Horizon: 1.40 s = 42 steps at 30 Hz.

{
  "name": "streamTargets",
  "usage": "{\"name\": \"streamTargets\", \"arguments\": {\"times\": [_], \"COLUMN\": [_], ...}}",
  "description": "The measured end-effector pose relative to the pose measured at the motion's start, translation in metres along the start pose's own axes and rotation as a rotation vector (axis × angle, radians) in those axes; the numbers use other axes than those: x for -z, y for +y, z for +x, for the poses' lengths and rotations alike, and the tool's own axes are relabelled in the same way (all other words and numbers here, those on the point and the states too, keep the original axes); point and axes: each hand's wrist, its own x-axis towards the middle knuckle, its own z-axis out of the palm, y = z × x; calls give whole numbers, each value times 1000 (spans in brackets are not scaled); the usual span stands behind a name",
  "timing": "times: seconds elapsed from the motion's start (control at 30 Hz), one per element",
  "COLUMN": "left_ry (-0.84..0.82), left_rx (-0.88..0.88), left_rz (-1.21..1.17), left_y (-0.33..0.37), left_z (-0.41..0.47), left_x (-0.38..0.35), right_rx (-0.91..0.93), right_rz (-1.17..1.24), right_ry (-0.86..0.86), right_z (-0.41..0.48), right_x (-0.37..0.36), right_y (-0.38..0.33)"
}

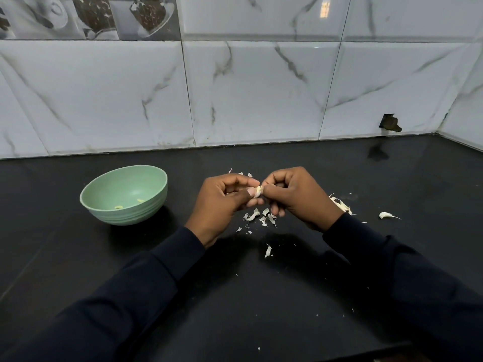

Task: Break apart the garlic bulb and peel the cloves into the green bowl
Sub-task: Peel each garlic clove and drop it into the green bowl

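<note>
Counter [261, 296], black: skin scraps [261, 218] scattered under the hands. Left hand [222, 202] and right hand [295, 197]: raised, fingertips of both pinching one clove [258, 192] between them. Step judged as peeling. Next move calls for stripping the remaining skin, then carrying the clove left. Bulb remnant [341, 205] and loose clove [386, 215]: right, apparently unpeeled. Bowl [125, 215]: left, well apart, two peeled pieces [119, 207] inside; nothing appears to bar the way. Tiled wall [261, 87]: behind.

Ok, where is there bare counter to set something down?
Bare: between the green bowl and the tiled wall, and counter left of it. Crowded: peel scraps lie under the left hand and right hand pinching the garlic clove; a peel pile and loose clove to the right.
</note>
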Motion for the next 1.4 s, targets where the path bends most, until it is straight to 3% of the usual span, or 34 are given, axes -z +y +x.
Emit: {"name": "streamTargets", "arguments": {"times": [0.57, 0.93, 1.4], "left_ry": [82, 60, 28], "left_rx": [74, -2, 22], "left_rz": [-42, 29, -35], "left_y": [5, 4, 5], "left_z": [1, 1, 0], "left_x": [4, 1, 1], "right_rx": [16, 40, 52], "right_rz": [53, -67, -45], "right_ry": [-97, -20, 35], "right_z": [3, -1, -3], "right_x": [-2, -3, -6], "right_y": [6, -1, -4]}}
